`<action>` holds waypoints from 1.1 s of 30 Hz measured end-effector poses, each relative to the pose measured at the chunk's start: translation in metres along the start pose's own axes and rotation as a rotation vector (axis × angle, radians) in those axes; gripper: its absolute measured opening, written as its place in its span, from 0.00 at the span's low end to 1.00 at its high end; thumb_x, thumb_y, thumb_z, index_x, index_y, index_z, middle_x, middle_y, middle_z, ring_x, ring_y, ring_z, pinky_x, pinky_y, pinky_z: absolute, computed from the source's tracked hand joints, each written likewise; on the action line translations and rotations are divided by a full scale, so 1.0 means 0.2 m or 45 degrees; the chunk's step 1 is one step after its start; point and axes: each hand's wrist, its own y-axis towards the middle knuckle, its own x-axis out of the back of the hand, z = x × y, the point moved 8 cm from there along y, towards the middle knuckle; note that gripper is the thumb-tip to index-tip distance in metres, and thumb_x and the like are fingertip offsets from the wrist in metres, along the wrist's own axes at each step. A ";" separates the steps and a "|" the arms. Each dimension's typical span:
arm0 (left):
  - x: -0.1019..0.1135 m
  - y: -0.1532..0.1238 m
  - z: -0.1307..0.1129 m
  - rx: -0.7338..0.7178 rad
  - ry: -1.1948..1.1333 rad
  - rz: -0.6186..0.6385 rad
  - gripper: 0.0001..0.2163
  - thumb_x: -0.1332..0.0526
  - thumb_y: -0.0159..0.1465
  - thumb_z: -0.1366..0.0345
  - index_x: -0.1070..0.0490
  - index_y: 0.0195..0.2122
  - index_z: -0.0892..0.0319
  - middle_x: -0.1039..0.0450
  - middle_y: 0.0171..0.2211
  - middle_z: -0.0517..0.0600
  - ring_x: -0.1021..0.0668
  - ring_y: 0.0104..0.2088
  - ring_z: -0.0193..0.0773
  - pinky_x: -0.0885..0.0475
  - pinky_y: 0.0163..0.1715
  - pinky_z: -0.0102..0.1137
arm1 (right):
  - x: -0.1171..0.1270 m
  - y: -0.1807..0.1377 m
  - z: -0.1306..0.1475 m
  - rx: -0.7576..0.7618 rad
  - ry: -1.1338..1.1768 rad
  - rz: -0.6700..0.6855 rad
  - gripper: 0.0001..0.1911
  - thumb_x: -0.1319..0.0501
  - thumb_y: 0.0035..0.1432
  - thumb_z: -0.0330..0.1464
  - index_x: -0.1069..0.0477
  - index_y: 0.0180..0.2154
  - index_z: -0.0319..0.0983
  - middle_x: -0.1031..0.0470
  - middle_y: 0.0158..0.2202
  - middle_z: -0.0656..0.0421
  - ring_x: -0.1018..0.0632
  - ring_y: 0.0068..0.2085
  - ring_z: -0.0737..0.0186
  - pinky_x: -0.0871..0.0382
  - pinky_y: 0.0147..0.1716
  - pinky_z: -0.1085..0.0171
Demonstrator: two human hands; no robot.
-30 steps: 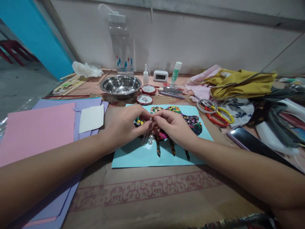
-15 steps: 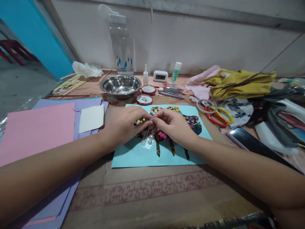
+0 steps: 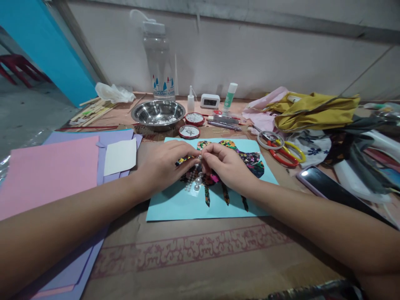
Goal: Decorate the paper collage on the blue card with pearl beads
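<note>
Over a light-blue sheet of paper (image 3: pixel 175 208) my left hand (image 3: pixel 170 164) and my right hand (image 3: pixel 228 166) meet, thumb and fingers of each pinched, fingertips nearly touching. Between them is a small clear sheet of stick-on pearls (image 3: pixel 196 183), its lower part showing larger and tiny pearls. The pinch hides its upper end, where a small pearl shows by the fingertips. Beneath lies a dark, flower-patterned cutout (image 3: pixel 253 162) on the blue paper, partly covered by my hands, with narrow pointed strips (image 3: pixel 225 193) reaching toward me.
Behind the paper stand a steel bowl (image 3: pixel 158 113), two red-rimmed lids (image 3: pixel 189 131), a small glue bottle (image 3: pixel 191 100), a clock (image 3: pixel 210 101), a glue stick (image 3: pixel 230 96) and a water bottle (image 3: pixel 159 62). Scissors (image 3: pixel 283 154) and a phone (image 3: pixel 340 193) lie right, coloured paper (image 3: pixel 53 171) left.
My hands stay almost in place, with the fingertips still together at the pearl sheet. The right fingers have shifted very slightly. Nothing else has visibly moved.
</note>
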 end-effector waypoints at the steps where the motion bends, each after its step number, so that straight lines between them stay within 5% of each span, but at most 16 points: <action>1: 0.00 0.00 0.00 0.011 -0.002 0.002 0.04 0.37 0.66 0.67 0.25 0.39 0.61 0.19 0.34 0.51 0.19 0.36 0.37 0.25 0.38 0.31 | 0.00 0.00 0.00 -0.012 0.031 -0.004 0.06 0.46 0.62 0.34 0.35 0.34 0.40 0.31 0.22 0.65 0.31 0.24 0.68 0.38 0.26 0.67; 7: 0.01 -0.01 0.00 -0.029 0.065 -0.027 0.04 0.37 0.65 0.70 0.25 0.39 0.60 0.18 0.35 0.51 0.18 0.36 0.38 0.25 0.38 0.31 | 0.01 0.00 -0.01 -0.019 0.054 -0.046 0.07 0.39 0.58 0.36 0.33 0.34 0.39 0.31 0.24 0.65 0.30 0.25 0.69 0.37 0.26 0.67; 16: 0.01 -0.01 -0.03 -0.167 0.129 -0.039 0.05 0.36 0.64 0.71 0.24 0.40 0.63 0.19 0.34 0.53 0.18 0.34 0.39 0.24 0.34 0.31 | 0.01 0.02 -0.03 -0.044 0.004 -0.027 0.06 0.40 0.58 0.35 0.33 0.34 0.39 0.33 0.24 0.65 0.32 0.25 0.69 0.40 0.26 0.67; 28: 0.01 0.00 -0.03 -0.121 0.067 -0.064 0.05 0.37 0.64 0.70 0.24 0.40 0.62 0.18 0.35 0.53 0.18 0.35 0.38 0.25 0.35 0.30 | -0.01 0.01 0.01 0.063 -0.147 -0.042 0.04 0.45 0.58 0.33 0.38 0.33 0.40 0.38 0.24 0.67 0.37 0.25 0.69 0.45 0.25 0.67; 33: 0.00 0.01 0.01 0.055 -0.034 0.041 0.07 0.39 0.67 0.67 0.23 0.42 0.62 0.18 0.37 0.52 0.18 0.38 0.38 0.26 0.40 0.31 | 0.00 0.01 0.01 0.058 -0.096 -0.036 0.05 0.46 0.62 0.34 0.38 0.34 0.40 0.39 0.23 0.67 0.37 0.24 0.69 0.44 0.24 0.67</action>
